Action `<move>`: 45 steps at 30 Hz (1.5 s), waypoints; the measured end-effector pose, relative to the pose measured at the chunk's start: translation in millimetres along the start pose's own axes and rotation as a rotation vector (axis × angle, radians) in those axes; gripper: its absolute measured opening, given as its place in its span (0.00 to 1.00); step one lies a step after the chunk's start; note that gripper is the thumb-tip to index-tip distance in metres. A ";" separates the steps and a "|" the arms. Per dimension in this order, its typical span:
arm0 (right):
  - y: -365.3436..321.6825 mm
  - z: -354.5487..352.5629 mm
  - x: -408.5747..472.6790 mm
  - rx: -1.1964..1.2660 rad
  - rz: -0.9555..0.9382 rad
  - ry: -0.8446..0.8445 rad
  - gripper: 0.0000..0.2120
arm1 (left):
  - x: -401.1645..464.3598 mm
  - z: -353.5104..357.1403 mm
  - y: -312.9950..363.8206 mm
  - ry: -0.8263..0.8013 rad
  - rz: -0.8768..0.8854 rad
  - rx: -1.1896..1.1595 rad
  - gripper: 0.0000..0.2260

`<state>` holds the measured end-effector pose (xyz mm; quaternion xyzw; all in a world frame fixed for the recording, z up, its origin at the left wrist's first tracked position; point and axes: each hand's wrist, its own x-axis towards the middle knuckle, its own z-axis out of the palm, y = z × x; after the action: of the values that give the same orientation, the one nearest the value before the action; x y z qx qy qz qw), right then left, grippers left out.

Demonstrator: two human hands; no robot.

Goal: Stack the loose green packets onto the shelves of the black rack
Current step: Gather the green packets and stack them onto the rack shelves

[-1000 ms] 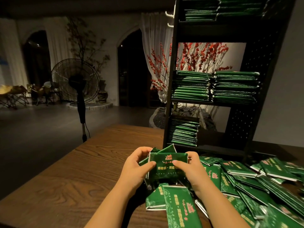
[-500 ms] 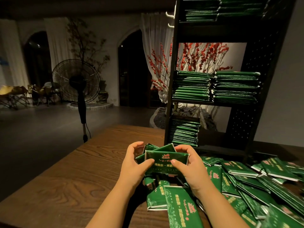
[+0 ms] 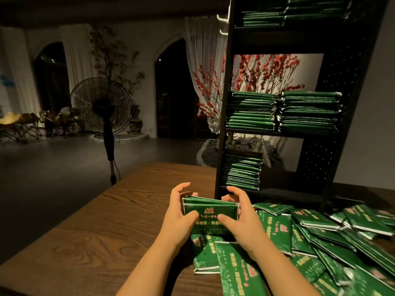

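Squaring a small bundle of packets (image 3: 210, 214) between both hands is where we are, and the slip risk is obvious: the packets look glossy, so if we lift toward the black rack (image 3: 224, 124) with pressure only at the ends, the middle ones could fan out and drop onto the worktop (image 3: 102, 221). The bottom shelf (image 3: 284, 192) already carries a leaning pile (image 3: 241, 173) at its left side; bumping it while sliding the bundle in beside it could topple it. The middle shelf stacks (image 3: 282, 112) are tall, and adding there risks knocking the top layers off. The dim light makes the bundle's count hard to tell, perhaps a handful.

Hand pose: our left hand (image 3: 178, 218) clamps the bundle's left end, thumb on the printed face, fingers curled behind. Our right hand (image 3: 241, 216) mirrors it on the right end, thumb on the face, fingers arched over the far edge. Both forearms come in from the bottom of the view, wrists fairly level, bundle held just above the worktop and just in front of the rack's left post.

The loose packets (image 3: 320, 242) are strewn over the worktop to the right and below our hands, overlapping, so plenty is left to stack.
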<state>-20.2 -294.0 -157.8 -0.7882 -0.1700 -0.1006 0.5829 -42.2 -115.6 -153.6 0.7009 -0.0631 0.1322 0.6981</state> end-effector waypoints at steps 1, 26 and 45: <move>0.9 -0.1 0.1 -0.014 0.015 -0.015 0.32 | 0.6 -0.1 -1.8 0.008 -0.012 0.044 0.32; -6.3 -7.2 2.2 0.085 0.113 0.095 0.18 | 2.5 6.2 -7.4 0.049 -0.018 0.381 0.12; -4.8 -114.8 27.5 0.270 0.515 0.200 0.06 | 49.9 96.2 14.2 -0.269 -0.237 0.250 0.07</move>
<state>7.9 -398.0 -109.3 -0.7068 0.0815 -0.0030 0.7027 11.0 -206.8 -125.4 0.7958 -0.0558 -0.0388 0.6017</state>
